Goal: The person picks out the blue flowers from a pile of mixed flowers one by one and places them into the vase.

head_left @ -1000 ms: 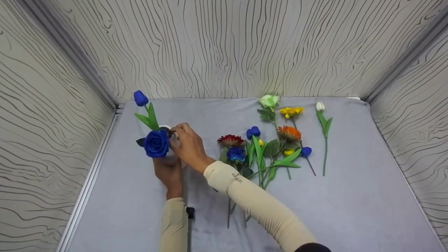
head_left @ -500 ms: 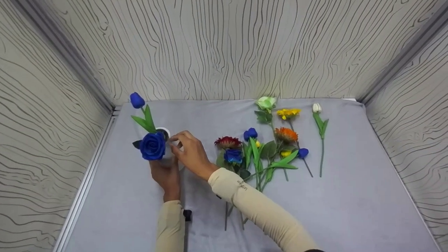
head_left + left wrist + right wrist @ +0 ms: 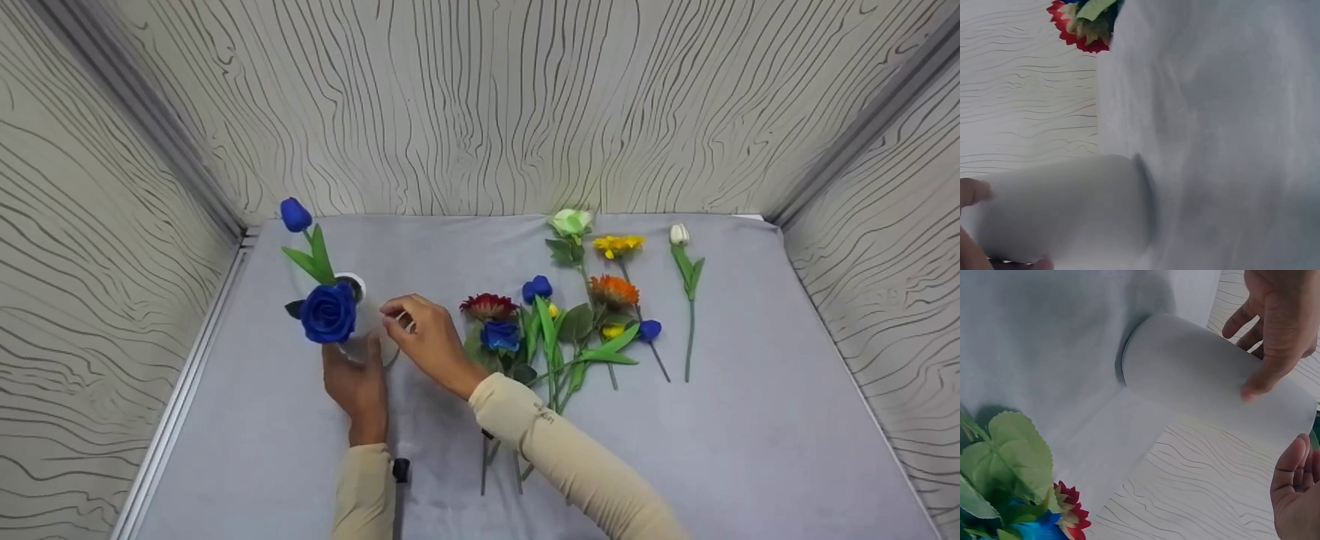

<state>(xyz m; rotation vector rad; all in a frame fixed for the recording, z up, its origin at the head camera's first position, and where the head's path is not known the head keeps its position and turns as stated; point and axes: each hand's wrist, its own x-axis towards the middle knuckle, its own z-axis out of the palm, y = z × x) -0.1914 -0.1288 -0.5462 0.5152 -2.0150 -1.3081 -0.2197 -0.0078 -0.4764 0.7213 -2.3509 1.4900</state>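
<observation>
A white vase (image 3: pixel 1190 377) stands at the left of the cloth, its round rim (image 3: pixel 363 287) showing in the head view. A blue rose (image 3: pixel 328 313) and a blue tulip (image 3: pixel 296 215) with green leaves rise from it. My left hand (image 3: pixel 357 386) grips the vase from the near side, its thumb and fingers about the body in both wrist views; the rose partly covers this in the head view. Just right of the vase, my right hand (image 3: pixel 431 337) hovers with loosely bent fingers and holds nothing.
Several flowers lie right of my hands: a red flower (image 3: pixel 489 304), a second blue rose (image 3: pixel 500 335), an orange flower (image 3: pixel 615 290), a yellow flower (image 3: pixel 619 245), a pale green rose (image 3: pixel 571 223) and a white tulip (image 3: pixel 679 235). A patterned wall (image 3: pixel 480 105) rises behind.
My right hand has moved away from the blue rose and the vase rim, rightward and slightly toward me. The left hand stays at the vase, its thumb now more visible.
</observation>
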